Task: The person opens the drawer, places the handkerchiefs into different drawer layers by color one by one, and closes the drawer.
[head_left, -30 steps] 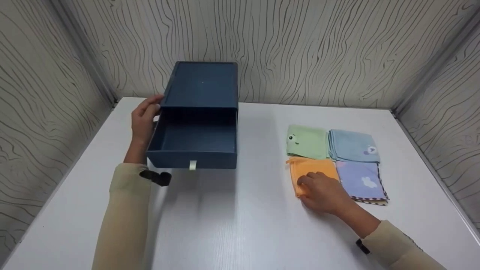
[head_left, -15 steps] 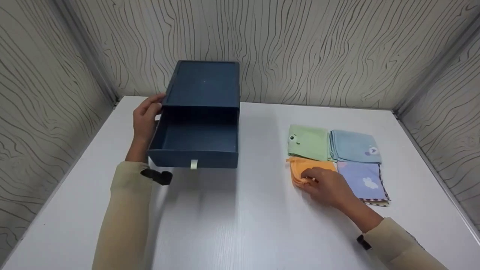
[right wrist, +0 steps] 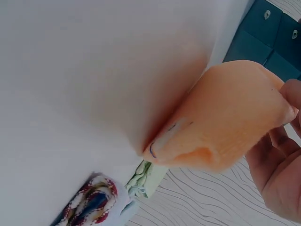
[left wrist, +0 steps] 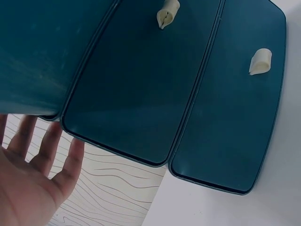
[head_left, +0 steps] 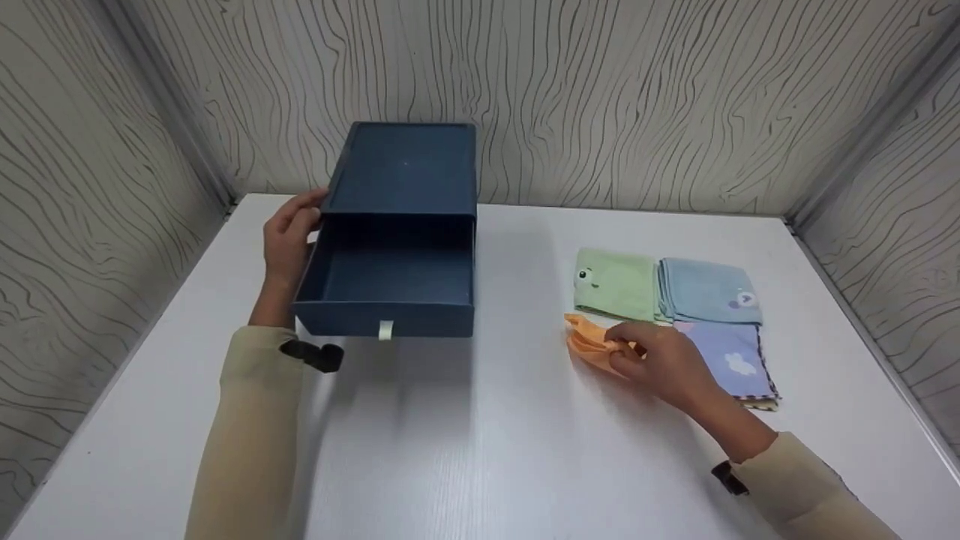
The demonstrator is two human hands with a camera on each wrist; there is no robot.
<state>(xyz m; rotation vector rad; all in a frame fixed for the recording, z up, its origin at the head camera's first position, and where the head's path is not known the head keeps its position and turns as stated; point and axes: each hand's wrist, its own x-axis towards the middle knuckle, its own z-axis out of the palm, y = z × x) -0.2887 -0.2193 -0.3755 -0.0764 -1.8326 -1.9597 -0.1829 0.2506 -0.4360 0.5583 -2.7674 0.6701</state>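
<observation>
My right hand (head_left: 667, 367) pinches a folded orange cloth (head_left: 589, 341) between thumb and fingers. In the right wrist view the orange cloth (right wrist: 225, 113) hangs bent from the fingertips, off the table for most of its length. On the left stands a dark blue drawer unit (head_left: 405, 169). Its top drawer (head_left: 397, 319) is pulled out, and no contents show inside. My left hand (head_left: 285, 244) rests against the unit's left side near the front edge of its top. In the left wrist view the fingers (left wrist: 47, 143) of that hand look extended, their tips partly hidden by the unit.
Folded green (head_left: 619, 285), light blue (head_left: 709, 292) and purple (head_left: 724, 360) cloths lie close together right of the unit. Pale pull tabs (left wrist: 261, 61) stick out from the lower drawer fronts. A patterned wall (head_left: 600, 105) bounds the white table (head_left: 510, 450) at the back.
My right hand has gathered the orange cloth's near edge and lifted it, so the cloth is now bent and slightly further left. The left hand and the drawer unit stay put.
</observation>
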